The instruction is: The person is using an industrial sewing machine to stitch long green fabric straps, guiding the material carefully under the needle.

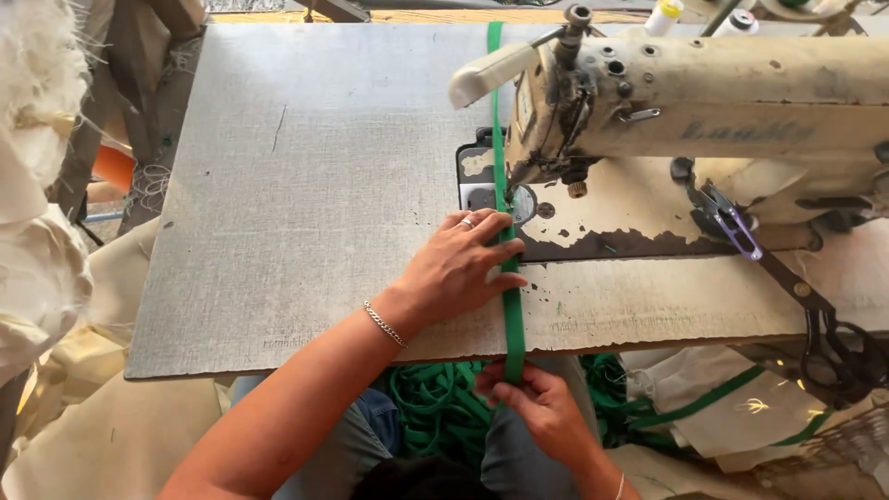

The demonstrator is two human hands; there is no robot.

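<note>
One green strap [508,278] is pressed flat by the open left hand [460,266] just before one sewing machine [667,102]; below the surface [306,185] edge, it is pinched by the right hand [542,407].

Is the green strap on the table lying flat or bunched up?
Flat: the green strap runs straight under the machine head, pressed by left hand.

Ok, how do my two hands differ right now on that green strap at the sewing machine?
The left hand lies flat on the table, fingers spread, pressing the green strap near the needle; the right hand is below the table edge, pinching the strap between its fingertips. The left wears a ring and a chain bracelet; the right shows only a thin wristband. Both touch the same strap.
</note>
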